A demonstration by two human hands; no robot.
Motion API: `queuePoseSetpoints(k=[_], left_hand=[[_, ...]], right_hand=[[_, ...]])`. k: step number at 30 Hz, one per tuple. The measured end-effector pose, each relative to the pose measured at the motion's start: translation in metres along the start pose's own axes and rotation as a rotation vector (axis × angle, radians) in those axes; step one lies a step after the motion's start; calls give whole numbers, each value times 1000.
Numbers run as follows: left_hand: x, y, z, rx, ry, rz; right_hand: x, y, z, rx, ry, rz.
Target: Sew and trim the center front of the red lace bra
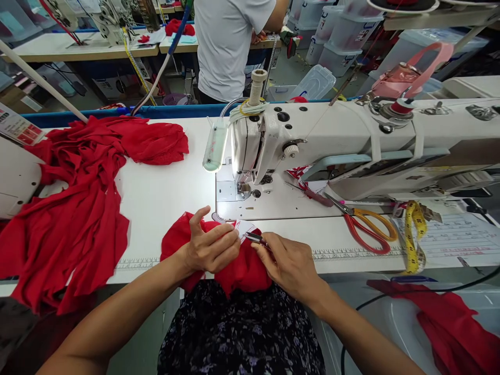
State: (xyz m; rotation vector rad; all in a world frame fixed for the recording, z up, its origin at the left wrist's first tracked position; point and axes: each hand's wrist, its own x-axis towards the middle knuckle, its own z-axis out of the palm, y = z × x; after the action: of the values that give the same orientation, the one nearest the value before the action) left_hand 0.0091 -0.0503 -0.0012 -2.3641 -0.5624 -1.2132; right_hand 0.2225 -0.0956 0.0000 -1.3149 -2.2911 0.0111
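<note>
A bunched piece of red fabric (244, 268) lies at the table's front edge and hangs over my lap. My left hand (213, 245) pinches it near a small white piece (242, 229), which looks like paper or a label. From the right, my right hand (289, 263) grips small thread snips (255, 238), their blades pointing left at the white piece. Whether the blades touch it I cannot tell. Just behind my hands stands a white sewing machine (328, 125), its needle area left of centre.
Red cloth (78, 198) is heaped on the left. To the right lie scissors (367, 224), a yellow tape measure (414, 234) and a written sheet (461, 239). More red fabric (441, 317) rests on a clear bin lower right. A person (232, 47) stands beyond the table.
</note>
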Motion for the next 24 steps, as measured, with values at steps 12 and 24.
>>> queuePoseSetpoints(k=[12,24], left_hand=[[-2,1,0,1,-12,23],[0,0,-1,13,-3,37]], right_hand=[[5,-1,-12,333,-291,237],[6,0,-9,419,-306,249]])
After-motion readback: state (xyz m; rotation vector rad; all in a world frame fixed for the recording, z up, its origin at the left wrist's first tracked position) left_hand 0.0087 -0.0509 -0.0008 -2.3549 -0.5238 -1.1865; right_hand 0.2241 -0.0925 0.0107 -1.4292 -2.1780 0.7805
